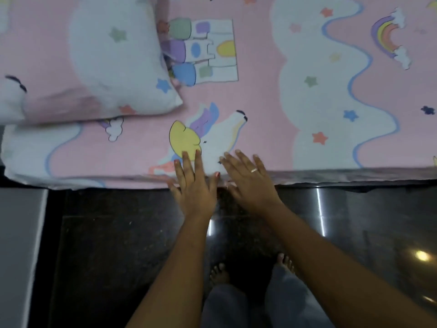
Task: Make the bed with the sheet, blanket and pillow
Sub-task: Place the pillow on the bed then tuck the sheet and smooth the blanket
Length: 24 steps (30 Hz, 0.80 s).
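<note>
Smoothing the pink unicorn-print sheet (260, 95) at the edge of the bed (354, 178).
Left hand (194, 183) and right hand (250, 178) lie flat, grip wide, empty; a hard sweep may ruck it where it seems untucked.

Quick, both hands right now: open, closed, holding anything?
Left hand: open, fingers straight, flat on the sheet by the bed edge.
Right hand: open, fingers straight on the sheet, holding nothing.

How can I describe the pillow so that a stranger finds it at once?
Start from the wide pink printed sheet. In the upper left, the pillow lies on it. It alone is puffed up, though its print matches the sheet.
</note>
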Motion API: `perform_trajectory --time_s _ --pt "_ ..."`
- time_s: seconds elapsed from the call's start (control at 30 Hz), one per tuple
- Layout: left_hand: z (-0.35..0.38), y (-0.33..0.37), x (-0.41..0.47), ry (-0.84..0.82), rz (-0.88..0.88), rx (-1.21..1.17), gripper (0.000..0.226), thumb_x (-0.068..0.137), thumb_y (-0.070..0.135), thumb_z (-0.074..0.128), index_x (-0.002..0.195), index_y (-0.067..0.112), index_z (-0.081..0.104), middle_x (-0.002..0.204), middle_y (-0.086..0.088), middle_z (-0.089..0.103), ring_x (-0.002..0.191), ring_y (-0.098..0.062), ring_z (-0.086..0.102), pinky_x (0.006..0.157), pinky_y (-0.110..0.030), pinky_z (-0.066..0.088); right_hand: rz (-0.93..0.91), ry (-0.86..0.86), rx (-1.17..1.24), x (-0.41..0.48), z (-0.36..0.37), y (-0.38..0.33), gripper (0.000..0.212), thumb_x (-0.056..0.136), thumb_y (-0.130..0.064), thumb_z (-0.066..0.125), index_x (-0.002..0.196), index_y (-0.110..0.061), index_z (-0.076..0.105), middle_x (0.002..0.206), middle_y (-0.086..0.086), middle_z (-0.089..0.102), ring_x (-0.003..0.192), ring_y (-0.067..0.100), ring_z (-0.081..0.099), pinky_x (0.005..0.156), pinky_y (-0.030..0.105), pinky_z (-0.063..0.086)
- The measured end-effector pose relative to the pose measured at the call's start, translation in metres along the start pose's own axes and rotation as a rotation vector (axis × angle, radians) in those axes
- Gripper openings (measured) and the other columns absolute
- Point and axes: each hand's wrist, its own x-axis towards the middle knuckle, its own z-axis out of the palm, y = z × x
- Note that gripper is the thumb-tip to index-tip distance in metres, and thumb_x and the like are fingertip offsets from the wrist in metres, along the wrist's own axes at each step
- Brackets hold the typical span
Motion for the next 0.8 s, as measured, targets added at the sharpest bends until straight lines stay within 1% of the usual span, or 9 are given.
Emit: perform_trajectory --time_s 0.1,0.17,0.23,0.33,0.4,0.47,0.57,0.67,0.8 --pt "0.0 -0.002 0.009 0.176 0.047 -0.01 0.072 0.089 0.064 0.024 0.151 0.028 0.013 0.16 -0.003 0.004 0.147 -0.026 0.001 0.113 -0.055 0.003 -0.102 0.136 0.171 0.027 -0.014 0.016 0.055 0.095 -0.039 0.038 0.141 -0.01 0.044 0.143 0.01 0.048 0.129 0.027 0.048 0.108 0.041 0.034" --pt "-0.006 -0.002 0.031 0.316 0.09 -0.012 0.066 0.092 0.058 0.027 0.15 0.025 0.022 0.159 -0.004 0.013 0.146 -0.026 0.007 0.113 -0.049 0.0 -0.11 0.26 0.193 0.066 -0.031 0.032 0.055 0.099 -0.041 0.034 0.14 -0.006 0.044 0.143 0.013 0.046 0.128 0.03 0.047 0.109 0.037 0.028" --pt "-0.008 -0.002 0.061 0.416 0.081 -0.007 0.061 0.094 0.052 0.028 0.148 0.024 0.028 0.157 -0.003 0.019 0.146 -0.024 0.01 0.113 -0.048 -0.001 -0.053 0.308 0.118 0.108 -0.04 0.045 0.055 0.099 -0.04 0.033 0.144 -0.009 0.039 0.15 0.012 0.037 0.135 0.031 0.038 0.113 0.038 0.022" --pt "0.001 -0.005 0.093 0.497 -0.028 0.028 0.056 0.094 0.05 0.031 0.143 0.024 0.039 0.153 -0.001 0.031 0.144 -0.024 0.019 0.114 -0.053 0.009 0.042 0.121 -0.021 0.149 -0.026 0.051 0.059 0.1 -0.048 0.024 0.152 -0.021 0.019 0.16 0.004 0.014 0.146 0.027 0.015 0.117 0.045 0.012" --pt "0.015 -0.007 0.096 0.58 -0.043 0.061 0.052 0.093 0.048 0.033 0.139 0.027 0.045 0.148 0.003 0.04 0.142 -0.024 0.026 0.113 -0.05 0.011 0.053 0.046 -0.105 0.16 -0.01 0.047 0.059 0.1 -0.053 0.021 0.153 -0.028 0.011 0.161 0.0 0.009 0.148 0.024 0.008 0.116 0.048 0.005" --pt "0.02 -0.009 0.095 0.641 -0.007 0.032 0.05 0.093 0.044 0.032 0.136 0.027 0.049 0.144 0.005 0.045 0.14 -0.023 0.031 0.113 -0.048 0.01 0.036 0.037 -0.086 0.163 -0.004 0.034 0.06 0.099 -0.055 0.02 0.153 -0.031 0.01 0.161 -0.001 0.007 0.148 0.024 0.004 0.116 0.049 0.001" --pt "0.023 -0.012 0.094 0.777 0.046 -0.063 0.047 0.091 0.037 0.033 0.129 0.023 0.058 0.136 0.009 0.054 0.134 -0.019 0.04 0.113 -0.043 0.011 -0.09 0.034 -0.088 0.168 -0.001 -0.002 0.055 0.1 -0.05 0.019 0.152 -0.032 0.012 0.161 -0.003 0.009 0.148 0.025 0.004 0.117 0.049 0.002" --pt "0.037 -0.024 0.088 0.898 0.091 -0.144 0.049 0.09 0.032 0.031 0.128 0.016 0.059 0.134 0.004 0.056 0.13 -0.017 0.044 0.111 -0.04 0.017 -0.195 0.061 -0.086 0.165 0.009 -0.029 0.05 0.102 -0.042 0.018 0.151 -0.034 0.015 0.16 -0.006 0.013 0.147 0.021 0.009 0.118 0.047 0.005" --pt "0.065 -0.044 0.086 1.061 0.206 -0.08 0.055 0.095 0.038 0.02 0.129 0.015 0.057 0.132 0.001 0.058 0.128 -0.02 0.041 0.111 -0.046 0.015 -0.26 0.136 -0.082 0.161 0.012 -0.032 0.049 0.102 -0.043 0.019 0.15 -0.034 0.021 0.159 -0.004 0.018 0.146 0.021 0.017 0.118 0.045 0.01"
